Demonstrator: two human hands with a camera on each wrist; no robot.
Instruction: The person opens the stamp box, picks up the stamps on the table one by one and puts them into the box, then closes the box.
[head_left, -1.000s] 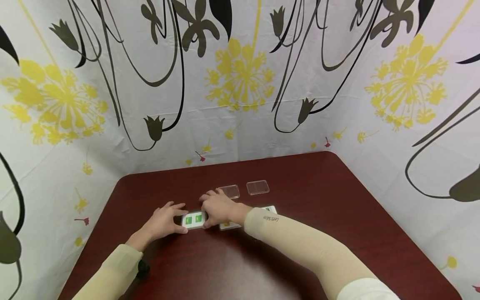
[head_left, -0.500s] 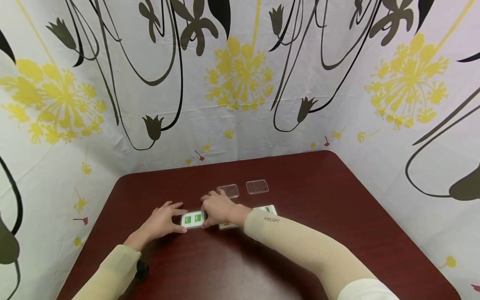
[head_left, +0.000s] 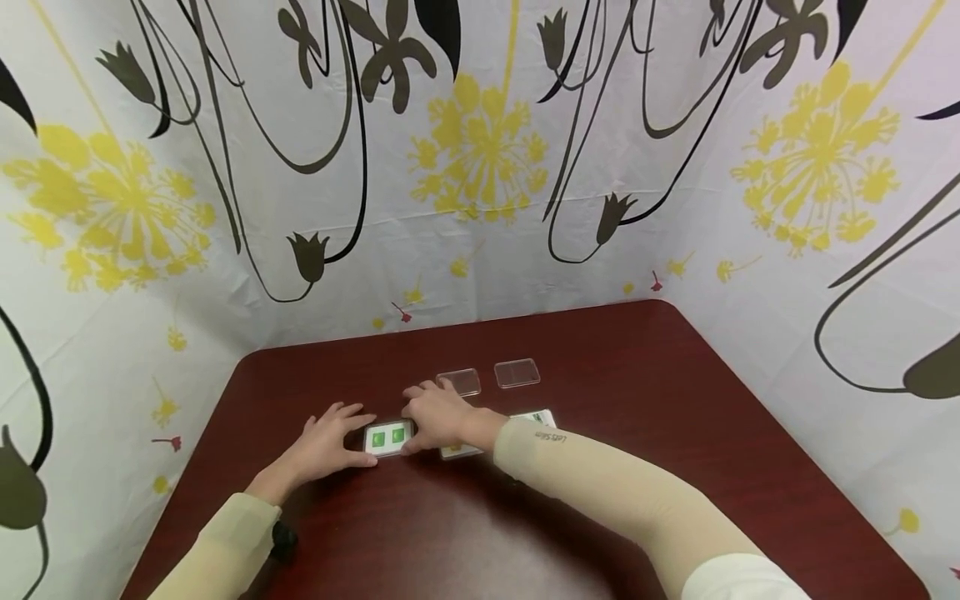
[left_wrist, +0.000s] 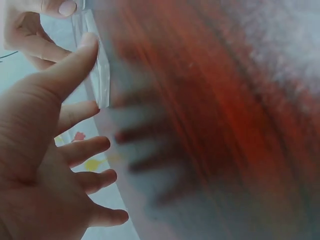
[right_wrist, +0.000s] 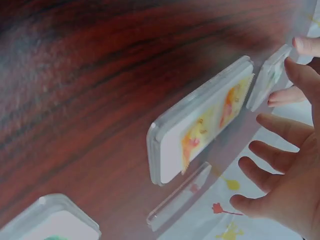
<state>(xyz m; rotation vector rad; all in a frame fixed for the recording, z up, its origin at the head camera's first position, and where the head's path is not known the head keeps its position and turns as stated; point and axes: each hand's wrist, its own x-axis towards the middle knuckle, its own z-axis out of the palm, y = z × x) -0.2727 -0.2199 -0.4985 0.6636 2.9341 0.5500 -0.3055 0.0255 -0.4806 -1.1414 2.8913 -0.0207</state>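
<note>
A flat clear plastic case [head_left: 388,438] with two green pictures on white lies on the table between the two hands. My left hand [head_left: 326,446] holds its left end, thumb at the near corner and index finger at the far one. At the right end my right hand [head_left: 442,417] grips it with thumb and fingers. The left wrist view shows the left thumb on the edge of the case [left_wrist: 103,75], the other fingers spread beyond. Next to it, a second case [right_wrist: 200,120] with orange-yellow pictures is partly hidden under the right hand in the head view.
Two clear empty lids [head_left: 517,373] lie behind the cases; the right hand partly covers the left one. A third case [head_left: 536,418] with a green print sits right of the second, partly behind the right forearm. A patterned curtain [head_left: 480,275] borders the dark red table [head_left: 600,350].
</note>
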